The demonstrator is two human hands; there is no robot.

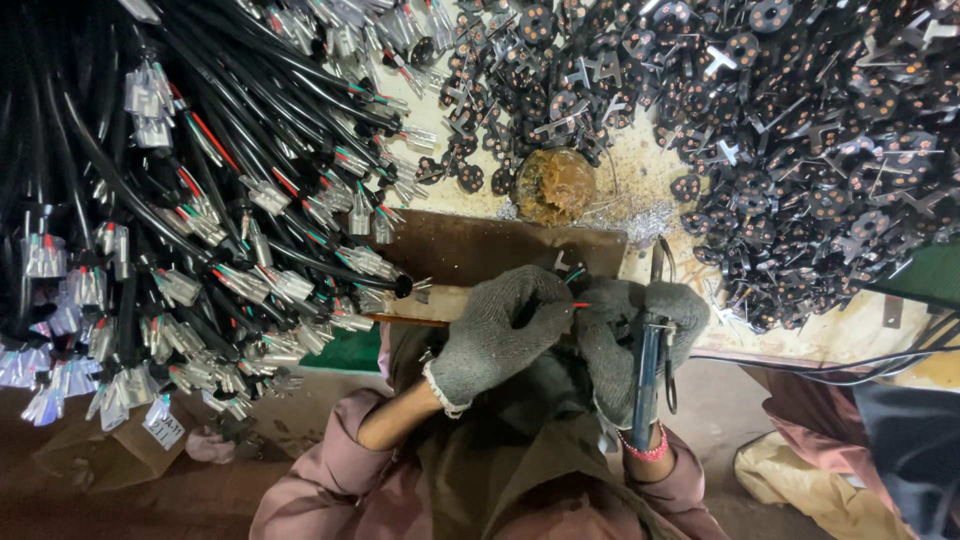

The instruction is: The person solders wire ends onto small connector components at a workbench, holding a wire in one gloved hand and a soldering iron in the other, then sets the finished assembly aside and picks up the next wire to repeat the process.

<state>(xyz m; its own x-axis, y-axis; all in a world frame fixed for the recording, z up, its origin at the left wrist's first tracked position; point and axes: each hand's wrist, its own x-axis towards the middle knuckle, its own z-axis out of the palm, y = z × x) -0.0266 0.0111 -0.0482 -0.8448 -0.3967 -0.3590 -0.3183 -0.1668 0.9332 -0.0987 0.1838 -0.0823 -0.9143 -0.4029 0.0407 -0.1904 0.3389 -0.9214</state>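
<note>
Both grey knitted gloved hands pinch closed at frame centre, the left hand (497, 330) on thin red and green stripped wire ends (577, 304) and the right hand (640, 340) around a blue-handled soldering iron (648, 365) (tip hidden), so a slip could, I judge, scorch a glove.

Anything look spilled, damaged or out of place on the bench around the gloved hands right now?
Yes. A patch of silvery shavings lies scattered on the bench beside a rusty round lump, just beyond the brown board. The bench surface looks stained and worn. The cable bundle and black disc parts sit in loose heaps.
</note>
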